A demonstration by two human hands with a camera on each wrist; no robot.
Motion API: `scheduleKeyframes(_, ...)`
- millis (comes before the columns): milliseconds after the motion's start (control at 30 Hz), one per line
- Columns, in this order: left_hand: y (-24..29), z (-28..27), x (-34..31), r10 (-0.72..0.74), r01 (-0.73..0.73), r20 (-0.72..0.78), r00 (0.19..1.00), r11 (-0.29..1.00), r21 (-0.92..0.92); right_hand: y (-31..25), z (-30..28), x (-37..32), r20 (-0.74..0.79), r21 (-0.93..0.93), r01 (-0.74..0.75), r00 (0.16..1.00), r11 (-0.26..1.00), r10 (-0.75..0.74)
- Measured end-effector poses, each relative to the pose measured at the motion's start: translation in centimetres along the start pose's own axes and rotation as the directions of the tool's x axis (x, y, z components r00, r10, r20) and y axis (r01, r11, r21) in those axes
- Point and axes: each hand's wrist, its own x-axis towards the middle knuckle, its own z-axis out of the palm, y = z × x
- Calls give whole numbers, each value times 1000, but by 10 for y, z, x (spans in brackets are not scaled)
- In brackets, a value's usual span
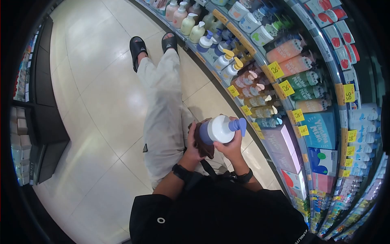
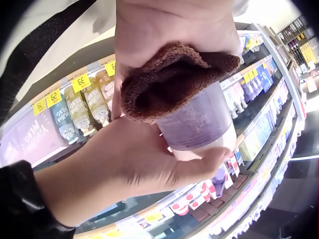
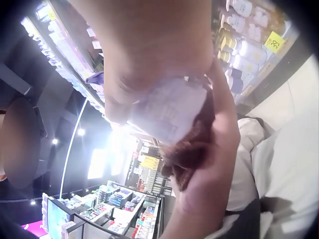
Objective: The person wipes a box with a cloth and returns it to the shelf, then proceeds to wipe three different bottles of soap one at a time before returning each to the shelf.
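Observation:
A pump bottle (image 1: 222,129) with a white upper body, purple lower part and purple pump head is held tilted in front of the lap. My right hand (image 1: 232,149) grips it around the white part, thumb along its side. Against the bottom end, my left hand (image 1: 192,152) holds a folded brown cloth (image 1: 202,145). In the left wrist view the fuzzy cloth (image 2: 144,102) bunches around the base of the purple section (image 2: 199,119). The right wrist view is blurred, with the label side of the bottle (image 3: 172,109) facing the camera.
Shelves of pump bottles (image 1: 187,24), tubs (image 1: 239,11) and boxes (image 1: 321,128) with yellow price tags (image 1: 286,88) curve along the right, close beside the right arm. A dark display unit (image 1: 44,134) stands across the tiled floor (image 1: 97,101) at left.

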Motion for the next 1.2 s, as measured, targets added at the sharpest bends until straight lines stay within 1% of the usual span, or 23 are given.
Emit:
scheduleKeyframes(100, 2, -1, 1, 90, -98, 88, 992, 990, 98, -7, -10, 9, 38, 203, -90, 996, 975, 84)
scheduleKeyframes(133, 2, 0, 1, 103, -114, 95, 990, 987, 112, -13, -9, 12, 34, 201, -31, 999, 979, 25)
scheduleKeyframes(233, 1, 4, 0, 137, -153, 105, 985, 975, 160, -25, -7, 14, -43, 110, -130, 990, 985, 136)
scheduleKeyframes(333, 0, 9, -1, 155, -172, 98, 983, 963, 207, -40, 2, 17, -149, 192, -210, 959, 958, 240)
scheduleKeyframes(400, -2, 11, -3, 140, -159, 105, 985, 964, 211, -45, 1, 20, -64, -10, -72, 995, 997, 71)
scheduleKeyframes(433, 0, 10, -4, 103, -122, 108, 989, 975, 186, -48, -1, 21, -11, -109, 6, 1000, 994, -8)
scheduleKeyframes(467, 3, 8, -5, 66, -84, 113, 991, 983, 161, -53, -5, 25, 138, -124, 89, 988, 988, -71)
scheduleKeyframes(500, 4, 7, -6, 30, -46, 119, 992, 989, 137, -58, -11, 32, 285, -125, 172, 950, 977, -130)
scheduleKeyframes(533, 3, 7, -6, 5, -22, 126, 992, 991, 129, -61, -15, 38, 425, -112, 252, 887, 961, -183)
scheduleKeyframes(633, 4, 10, -8, -70, 53, 148, 987, 992, 113, -62, -16, 52, 564, 93, 244, 786, 965, -253)
scheduleKeyframes(667, 4, 14, -10, -63, 48, 101, 993, 988, 144, -57, -17, 54, 568, 144, 214, 782, 966, -258)
scheduleKeyframes(767, 4, 2, -3, -58, 48, 130, 990, 996, 77, -47, -12, 49, 428, 207, 96, 886, 974, -178)
scheduleKeyframes(800, 5, -2, -1, -76, 70, 136, 988, 997, 46, -46, -11, 43, 353, 156, 44, 930, 987, -97)
scheduleKeyframes(867, 7, -9, 2, -112, 116, 150, 982, 993, -19, -38, 1, 30, 117, 79, 87, 988, 993, -96)
scheduleKeyframes(900, 7, -9, 3, -121, 124, 131, 984, 992, -16, -33, 7, 24, -5, 35, 100, 995, 994, -100)
scheduleKeyframes(933, 7, -9, 4, -129, 132, 112, 985, 991, -14, -27, 9, 19, -62, 9, 123, 991, 992, -122)
scheduleKeyframes(967, 7, -9, 4, -139, 140, 90, 986, 990, -12, -22, 10, 17, -122, 41, 119, 986, 992, -113)
scheduleKeyframes(1033, 7, -4, 3, -137, 133, 42, 990, 988, 83, -13, 11, 14, -243, 108, 119, 966, 987, -90)
scheduleKeyframes(1067, 7, -2, 2, -133, 130, 19, 991, 983, 131, -7, 7, 14, -261, 169, 98, 964, 981, -51)
scheduleKeyframes(1100, 6, -4, 3, -140, 127, 57, 988, 973, 195, -8, 5, 16, -301, 277, 69, 954, 958, 18)
scheduleKeyframes(1167, 2, -15, 7, -159, 110, 131, 979, 941, 319, -13, 0, 22, -351, 486, 29, 922, 873, 165)
scheduleKeyframes(1200, 2, -12, 7, -178, 123, 149, 973, 941, 316, -14, -3, 24, -351, 475, -21, 912, 880, 211)
